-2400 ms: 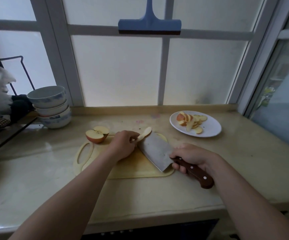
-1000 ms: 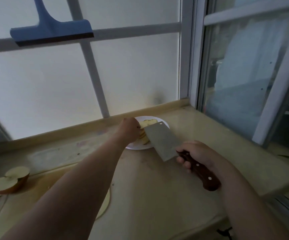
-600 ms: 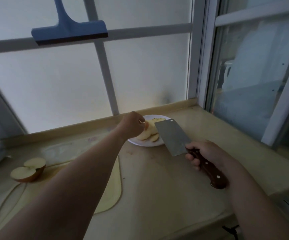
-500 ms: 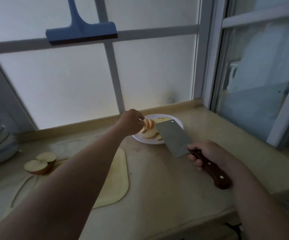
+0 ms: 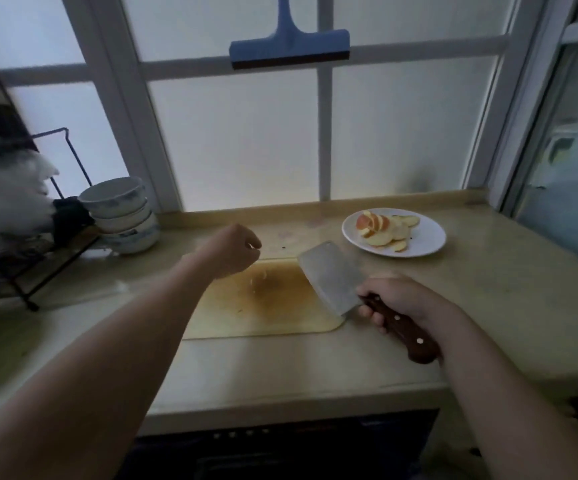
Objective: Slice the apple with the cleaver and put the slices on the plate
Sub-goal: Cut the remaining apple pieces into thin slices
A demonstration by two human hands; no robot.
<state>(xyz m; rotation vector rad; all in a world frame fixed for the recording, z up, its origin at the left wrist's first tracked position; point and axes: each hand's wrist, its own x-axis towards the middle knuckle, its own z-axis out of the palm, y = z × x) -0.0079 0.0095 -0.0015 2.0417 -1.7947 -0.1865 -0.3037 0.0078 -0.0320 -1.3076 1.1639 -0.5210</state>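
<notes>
My right hand (image 5: 398, 301) grips the brown handle of the cleaver (image 5: 329, 277), whose blade hangs tilted over the right end of the yellow cutting board (image 5: 270, 299). My left hand (image 5: 232, 249) hovers over the board's far left part with loosely curled fingers and nothing in them. The white plate (image 5: 426, 244) at the back right carries several apple slices (image 5: 382, 230). My left wrist and forearm cover the board's left end, and no uncut apple shows.
Stacked bowls (image 5: 121, 213) stand at the back left beside a black wire rack (image 5: 20, 265). A blue squeegee (image 5: 289, 46) hangs on the window frame above. The counter's front edge runs just below the board.
My left hand let go of the slices at the plate and swung back left over the board. The cleaver came back with my right hand, and the view turned left.
</notes>
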